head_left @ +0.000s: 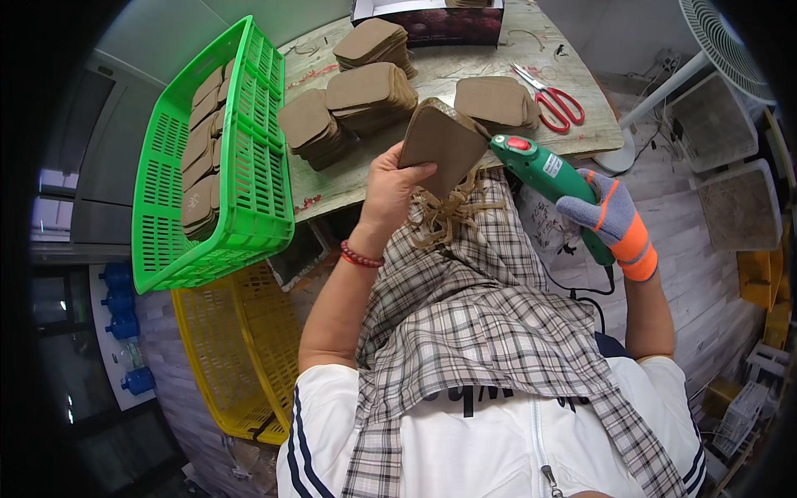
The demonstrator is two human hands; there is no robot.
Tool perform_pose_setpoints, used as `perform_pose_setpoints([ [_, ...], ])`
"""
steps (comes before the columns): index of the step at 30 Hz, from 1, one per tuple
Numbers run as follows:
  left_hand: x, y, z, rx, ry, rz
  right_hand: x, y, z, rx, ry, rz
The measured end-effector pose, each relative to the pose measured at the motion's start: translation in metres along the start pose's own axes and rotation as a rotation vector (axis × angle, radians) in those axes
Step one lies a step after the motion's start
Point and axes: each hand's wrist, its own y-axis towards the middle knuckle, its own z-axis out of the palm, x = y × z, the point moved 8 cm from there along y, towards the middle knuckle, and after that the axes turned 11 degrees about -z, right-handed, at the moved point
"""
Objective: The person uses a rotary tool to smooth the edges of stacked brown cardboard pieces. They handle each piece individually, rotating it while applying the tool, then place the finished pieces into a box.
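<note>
Bare, with a red bead bracelet on the wrist, my left hand (pixel 390 192) pinches a brown, round-cornered fabric piece (pixel 444 149) between thumb and fingers, tilted above my lap. My right hand (pixel 610 212), in a grey and orange work glove, is wrapped round a green corded handheld power tool (pixel 540 166) with a red switch. The tool's narrow tip points left at the piece's right edge; whether they touch I cannot tell. Thin brown trimmings (pixel 448 212) lie on the checked apron (pixel 465 307) below the piece.
Stacks of similar brown pieces (pixel 369 87) stand on the worn table (pixel 432 62), with red-handled scissors (pixel 552 100) at its right. A green crate (pixel 249 174) at left holds more pieces, above a yellow crate (pixel 237 349). A white fan (pixel 722 46) stands far right. The tool's black cord (pixel 594 295) hangs beside my leg.
</note>
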Motion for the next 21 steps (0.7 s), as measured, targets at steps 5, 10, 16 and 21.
perform_pose_setpoints([
  [5, 0.000, -0.001, -0.003, 0.048, 0.166, -0.154, -0.011, -0.001, 0.002, 0.039, -0.101, -0.027],
  [10, 0.013, -0.008, 0.000, 0.060, 0.217, -0.282, -0.004, 0.004, 0.012, 0.028, -0.072, -0.036],
  [16, 0.002, -0.011, -0.001, 0.101, 0.385, -0.261, -0.007, 0.006, 0.014, 0.080, -0.035, -0.005],
  [21, -0.028, -0.012, -0.008, 0.035, 0.569, -0.100, -0.014, 0.004, 0.014, 0.099, 0.031, 0.011],
])
